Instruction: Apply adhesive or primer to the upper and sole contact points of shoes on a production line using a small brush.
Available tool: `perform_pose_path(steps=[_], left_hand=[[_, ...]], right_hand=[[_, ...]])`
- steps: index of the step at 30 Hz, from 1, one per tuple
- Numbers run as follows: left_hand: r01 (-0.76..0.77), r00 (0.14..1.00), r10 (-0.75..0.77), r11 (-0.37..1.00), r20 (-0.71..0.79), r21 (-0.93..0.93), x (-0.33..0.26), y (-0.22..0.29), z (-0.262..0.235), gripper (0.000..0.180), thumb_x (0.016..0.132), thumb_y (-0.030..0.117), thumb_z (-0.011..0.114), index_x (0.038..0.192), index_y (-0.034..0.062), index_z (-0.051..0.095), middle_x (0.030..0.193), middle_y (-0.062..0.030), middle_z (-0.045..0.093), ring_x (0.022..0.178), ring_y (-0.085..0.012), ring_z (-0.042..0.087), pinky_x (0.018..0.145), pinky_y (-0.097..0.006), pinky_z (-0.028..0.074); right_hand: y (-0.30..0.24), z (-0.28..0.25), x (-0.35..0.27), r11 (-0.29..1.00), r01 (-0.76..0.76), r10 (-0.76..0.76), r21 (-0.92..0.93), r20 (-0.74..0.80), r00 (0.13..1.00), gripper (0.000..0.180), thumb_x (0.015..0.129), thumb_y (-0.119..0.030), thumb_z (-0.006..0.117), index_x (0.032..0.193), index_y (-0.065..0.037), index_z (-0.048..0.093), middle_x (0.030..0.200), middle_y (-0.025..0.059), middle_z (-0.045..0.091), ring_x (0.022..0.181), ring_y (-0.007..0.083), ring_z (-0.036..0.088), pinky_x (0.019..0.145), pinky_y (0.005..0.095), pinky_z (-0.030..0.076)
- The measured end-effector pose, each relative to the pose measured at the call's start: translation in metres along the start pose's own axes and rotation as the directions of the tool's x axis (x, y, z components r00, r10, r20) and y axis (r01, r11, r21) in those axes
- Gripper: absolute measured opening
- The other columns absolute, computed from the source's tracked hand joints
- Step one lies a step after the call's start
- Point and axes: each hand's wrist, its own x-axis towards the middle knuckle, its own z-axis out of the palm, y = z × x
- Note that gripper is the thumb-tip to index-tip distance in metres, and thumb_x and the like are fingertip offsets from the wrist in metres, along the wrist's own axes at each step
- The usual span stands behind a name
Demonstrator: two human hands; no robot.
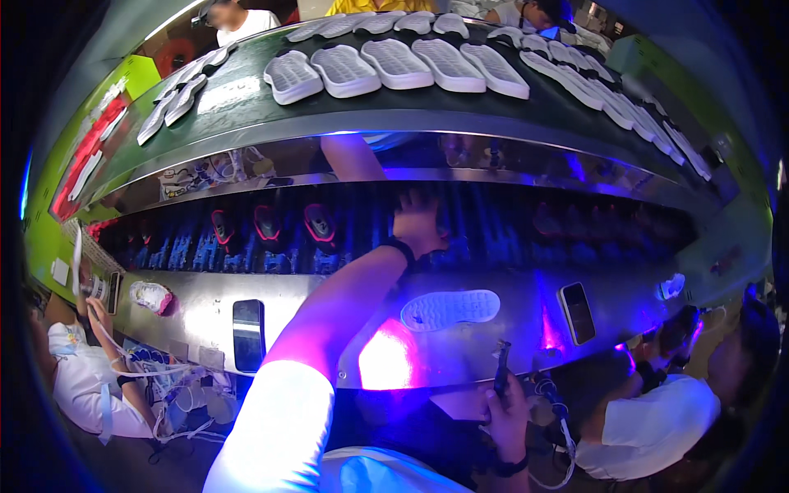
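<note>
One white shoe sole [450, 311] lies on the metal bench [526, 308]; near it, the right hand [509, 407] has its grip around a slim dark tool [500, 374]. The left hand [417, 222] reaches over a blue-lit channel [493, 234], grip unclear.

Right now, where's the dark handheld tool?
In the head view, the dark tool is right of centre in the right hand, at the near edge of the metal ledge, lower right of the loose white sole.

Left fingers [415, 198] blurred, contact hidden; white sleeve [283, 419] cut off below.
</note>
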Motion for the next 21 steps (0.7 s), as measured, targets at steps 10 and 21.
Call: perform_pose_path(steps=[10,21], left_hand=[[-0.476,0.871,0.492,0.838,-0.008,-0.268,-0.213,-0.049,-0.128,0.092,0.066,0.041,0.088,0.141,0.0051,0.048,0.153,-0.0302,0.036,0.139,-0.0529,0.039,0.115,-0.056,0.041],[-0.616,0.754,0.624,0.780,0.205,-0.108,-0.350,-0.101,-0.178,0.077,0.071,0.027,0.080,0.140,0.0064,0.053,0.144,-0.0194,0.052,0.140,-0.0399,0.047,0.116,-0.055,0.038]], right_hand=[[0.015,0.008,-0.003,0.995,0.076,-0.066,-0.070,0.129,0.989,0.047,0.101,-0.004,0.057,0.146,-0.004,0.049,0.098,0.0059,0.070,0.064,0.0053,0.055,0.055,0.0214,0.045],[-0.014,0.069,-0.063,0.982,0.142,-0.124,-0.123,0.141,0.982,0.044,0.102,-0.006,0.060,0.144,-0.002,0.053,0.103,0.0035,0.072,0.071,0.0045,0.057,0.060,0.0211,0.048]])
